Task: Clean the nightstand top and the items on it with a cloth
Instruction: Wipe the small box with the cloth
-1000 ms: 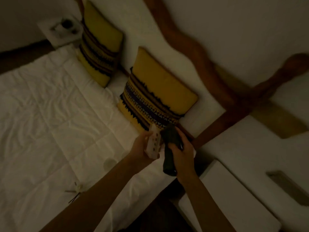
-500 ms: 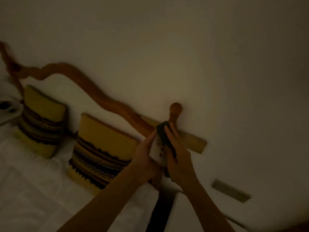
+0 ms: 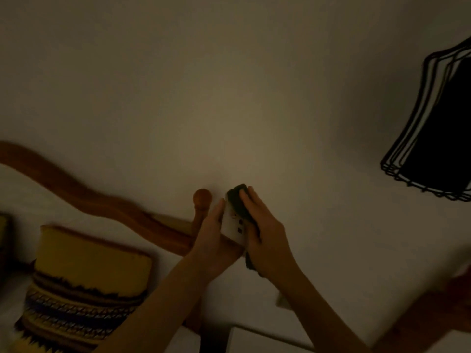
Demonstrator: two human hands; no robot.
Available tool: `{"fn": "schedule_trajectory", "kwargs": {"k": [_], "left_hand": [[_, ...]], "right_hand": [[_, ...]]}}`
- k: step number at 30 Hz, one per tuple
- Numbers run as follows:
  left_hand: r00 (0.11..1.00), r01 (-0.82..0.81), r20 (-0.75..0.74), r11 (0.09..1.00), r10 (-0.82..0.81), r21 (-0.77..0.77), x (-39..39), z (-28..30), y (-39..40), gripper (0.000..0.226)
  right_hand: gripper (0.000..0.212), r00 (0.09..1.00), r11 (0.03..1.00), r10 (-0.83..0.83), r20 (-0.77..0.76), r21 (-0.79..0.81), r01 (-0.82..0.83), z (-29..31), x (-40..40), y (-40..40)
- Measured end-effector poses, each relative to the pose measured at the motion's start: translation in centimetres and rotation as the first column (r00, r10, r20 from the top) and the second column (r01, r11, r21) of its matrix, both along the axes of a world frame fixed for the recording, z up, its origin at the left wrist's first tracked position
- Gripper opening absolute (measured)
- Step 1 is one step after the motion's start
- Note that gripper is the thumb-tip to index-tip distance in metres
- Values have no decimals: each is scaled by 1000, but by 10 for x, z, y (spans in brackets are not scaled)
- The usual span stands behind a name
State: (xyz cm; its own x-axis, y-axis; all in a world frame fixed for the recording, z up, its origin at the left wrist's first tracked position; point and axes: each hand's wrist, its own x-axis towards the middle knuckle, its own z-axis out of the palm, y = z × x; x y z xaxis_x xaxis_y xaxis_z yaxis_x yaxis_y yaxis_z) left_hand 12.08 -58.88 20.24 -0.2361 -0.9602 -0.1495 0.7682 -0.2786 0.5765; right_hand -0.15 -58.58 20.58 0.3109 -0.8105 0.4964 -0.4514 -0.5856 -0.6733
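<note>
Cloth (image 3: 239, 203) now slid up to remote's (image 3: 233, 229) top end.

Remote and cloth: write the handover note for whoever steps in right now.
Left hand: grips the white remote, held up in front of the wall.
Right hand: holds the dark cloth, pressing it against the remote's upper end.
Nightstand: only a corner shows at the bottom edge.
Done: remote is lifted and under the cloth.
Left: finish wiping the remote, set it back, wipe the nightstand top; other items are out of view.
</note>
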Motion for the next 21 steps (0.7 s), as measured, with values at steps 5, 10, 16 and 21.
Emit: {"fn": "schedule_trajectory", "kwargs": {"k": [5,10,16,21], "left_hand": [[1000,17,12,1000,-17,9,8,5,-23,69],[987,69,154,992,-52,-107,-7,-1,-18,50],[995,-70,77,997,71,-10,-4,-16,-16,38],[981,-184,-51,981,188,68,11,-21,-4,28]], "right_hand": [[63,995,991,92,-41,-94,-96,-14,-4,11],[54,994,996,-83,74,45,79,9,-22,-24],[50,950,970,-63,305,244,-14,12,-30,-19],[53,960,994,-102,259,51,91,15,-30,-7]]}}
